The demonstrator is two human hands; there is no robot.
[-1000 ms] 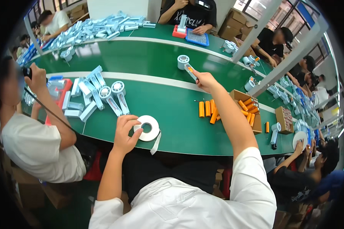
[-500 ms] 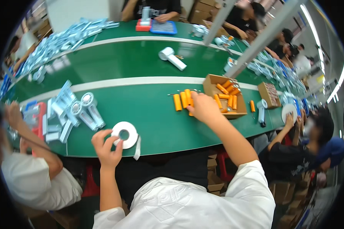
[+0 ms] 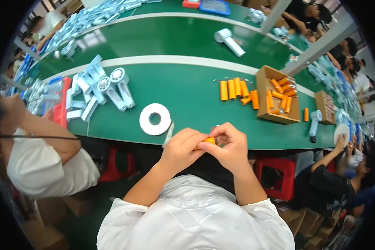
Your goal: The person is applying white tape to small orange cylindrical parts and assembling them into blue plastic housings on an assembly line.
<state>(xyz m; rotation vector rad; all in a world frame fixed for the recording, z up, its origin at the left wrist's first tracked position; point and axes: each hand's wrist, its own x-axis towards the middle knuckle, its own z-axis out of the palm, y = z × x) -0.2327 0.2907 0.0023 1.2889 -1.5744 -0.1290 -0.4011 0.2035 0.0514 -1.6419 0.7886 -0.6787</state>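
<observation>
Close in front of my body, at the table's near edge, my left hand (image 3: pixel 180 150) and my right hand (image 3: pixel 231 149) meet around one orange cylindrical battery (image 3: pixel 211 140). Both are closed on it, and fingers cover most of its length. Just left of my hands lies a roll of white tape (image 3: pixel 145 119), its loose end (image 3: pixel 169 135) running toward my left hand; whether the fingers touch it I cannot tell. Beyond my hands, several orange batteries (image 3: pixel 237 87) with small wire leads lie on the green table.
An open cardboard box (image 3: pixel 279 118) of batteries stands to the right. Light-blue fan housings (image 3: pixel 118 93) are heaped at the left beside a red bin (image 3: pixel 63 104). A lone fan housing (image 3: pixel 230 42) lies farther back. Co-workers sit on both sides; a metal post (image 3: pixel 321 43) rises behind the box.
My right hand has come back from the loose batteries with one in it. My left hand has left the tape roll and joined it. The whole view has shifted.
</observation>
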